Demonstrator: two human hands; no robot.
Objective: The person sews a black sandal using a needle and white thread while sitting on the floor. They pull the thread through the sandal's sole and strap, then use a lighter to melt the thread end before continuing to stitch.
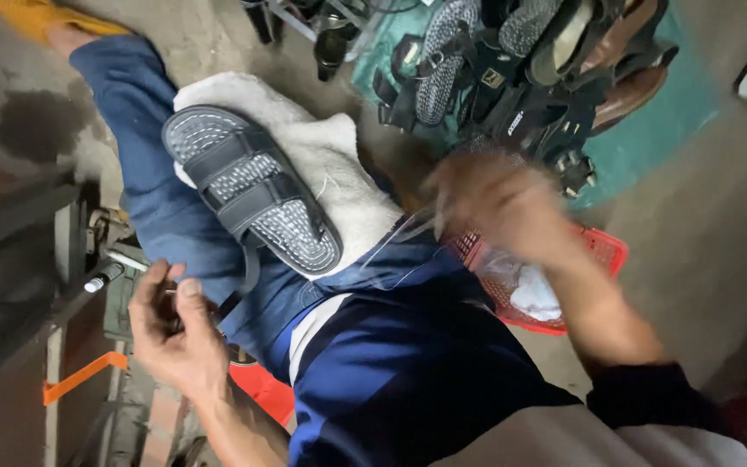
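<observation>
At right of centre we see a red mesh basket (603, 251) holding white stuff we cannot identify. Our right hand (494, 203) is blurred; its grip cannot be told. Our left hand (175, 329), lower left, pinches something small and dark. The sandal (248, 186) lies on a white cloth (339, 164) over our lap, its long axis running upper left to lower right.

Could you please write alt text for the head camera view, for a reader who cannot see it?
A dark two-strap sandal lies sole-down on a white cloth across the person's blue-trousered lap. The left hand pinches something small; the blurred right hand is raised, thin thread trailing below it. A red basket and piled sandals lie beyond.
</observation>
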